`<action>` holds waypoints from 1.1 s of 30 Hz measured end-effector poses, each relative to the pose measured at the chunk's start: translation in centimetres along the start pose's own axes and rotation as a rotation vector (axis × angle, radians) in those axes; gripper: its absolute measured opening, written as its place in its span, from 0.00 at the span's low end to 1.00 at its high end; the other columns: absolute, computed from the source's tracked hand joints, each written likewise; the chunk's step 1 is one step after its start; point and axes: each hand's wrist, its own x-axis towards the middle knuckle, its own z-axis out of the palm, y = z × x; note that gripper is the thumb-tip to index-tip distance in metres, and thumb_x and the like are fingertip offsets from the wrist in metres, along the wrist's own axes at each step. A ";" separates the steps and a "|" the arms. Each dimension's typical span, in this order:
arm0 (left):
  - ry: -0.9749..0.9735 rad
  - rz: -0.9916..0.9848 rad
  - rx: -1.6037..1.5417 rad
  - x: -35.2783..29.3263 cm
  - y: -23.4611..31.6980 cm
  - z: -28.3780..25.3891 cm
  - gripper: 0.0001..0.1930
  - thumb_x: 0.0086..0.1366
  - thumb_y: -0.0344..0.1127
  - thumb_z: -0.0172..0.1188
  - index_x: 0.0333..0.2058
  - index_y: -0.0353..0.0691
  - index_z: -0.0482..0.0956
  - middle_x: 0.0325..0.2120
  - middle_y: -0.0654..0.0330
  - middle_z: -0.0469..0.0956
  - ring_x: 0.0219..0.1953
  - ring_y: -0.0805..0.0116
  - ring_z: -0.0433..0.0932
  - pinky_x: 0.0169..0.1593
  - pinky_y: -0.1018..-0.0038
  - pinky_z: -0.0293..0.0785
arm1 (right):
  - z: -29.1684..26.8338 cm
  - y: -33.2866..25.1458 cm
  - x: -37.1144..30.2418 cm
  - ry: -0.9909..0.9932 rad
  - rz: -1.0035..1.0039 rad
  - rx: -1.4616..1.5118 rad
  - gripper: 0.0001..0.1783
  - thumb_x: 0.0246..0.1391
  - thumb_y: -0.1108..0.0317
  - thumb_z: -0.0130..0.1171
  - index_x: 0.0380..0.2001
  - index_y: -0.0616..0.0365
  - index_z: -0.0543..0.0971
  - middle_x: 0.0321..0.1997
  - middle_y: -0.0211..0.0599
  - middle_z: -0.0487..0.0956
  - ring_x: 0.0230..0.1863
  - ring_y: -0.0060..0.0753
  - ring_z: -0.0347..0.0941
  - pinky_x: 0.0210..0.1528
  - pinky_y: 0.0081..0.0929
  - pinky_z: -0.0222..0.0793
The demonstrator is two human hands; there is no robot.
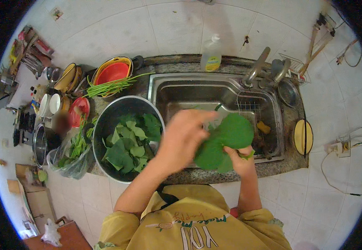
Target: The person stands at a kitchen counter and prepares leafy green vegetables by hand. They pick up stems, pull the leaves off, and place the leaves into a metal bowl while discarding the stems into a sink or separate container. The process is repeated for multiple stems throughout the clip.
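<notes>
Over the front of the steel sink (176, 81), my right hand (244, 161) is closed round the stems of a bunch of broad green leaves (231, 133). The leaves fan out to the left of its fingers. Just left of the bunch, my left hand (185, 135) is smeared by motion, with one finger stretched over the sink. Whether it grips anything cannot be made out. Beside it stands a large metal pot (99, 160) with loose green leaves (124, 141) heaped inside.
Long green stalks (110, 86) lie across a red basket (113, 74) behind the pot. A plastic bag of greens (74, 160) sits at its left. Behind the sink are a soap bottle (211, 56) and faucet (256, 66); a yellow sponge (263, 127) lies inside the sink.
</notes>
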 end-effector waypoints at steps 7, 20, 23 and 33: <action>-0.562 -0.160 -0.706 -1.5 -2.9 3.8 0.30 0.60 0.53 0.45 0.56 0.41 0.57 0.52 0.54 0.64 0.54 0.62 0.62 0.55 0.70 0.56 | 0.2 -0.9 1.1 -0.224 -0.068 -0.170 0.04 0.44 0.76 0.52 0.24 0.60 0.77 0.23 0.39 0.76 0.26 0.38 0.73 0.29 0.29 0.66; -0.365 -0.480 -1.118 -2.4 -2.0 3.6 0.27 0.60 0.49 0.48 0.52 0.34 0.63 0.47 0.56 0.69 0.49 0.68 0.66 0.54 0.73 0.58 | 0.9 -0.7 1.2 -0.206 -0.369 -0.133 0.06 0.45 0.80 0.49 0.27 0.63 0.74 0.26 0.36 0.74 0.26 0.31 0.69 0.27 0.27 0.62; -0.213 -0.513 -0.683 -3.8 -4.6 4.6 0.24 0.61 0.50 0.46 0.45 0.33 0.69 0.40 0.59 0.73 0.43 0.71 0.70 0.48 0.75 0.63 | 0.3 -0.8 -0.3 -0.200 -0.130 -0.009 0.10 0.43 0.81 0.50 0.32 0.62 0.73 0.32 0.38 0.75 0.32 0.33 0.71 0.33 0.28 0.66; -0.102 -0.790 -1.218 -3.4 -3.1 1.8 0.23 0.64 0.48 0.40 0.43 0.32 0.69 0.25 0.66 0.74 0.27 0.78 0.71 0.28 0.81 0.68 | 0.5 -1.7 -1.4 0.124 0.207 0.764 0.11 0.44 0.77 0.55 0.35 0.60 0.73 0.34 0.32 0.75 0.34 0.26 0.69 0.37 0.23 0.66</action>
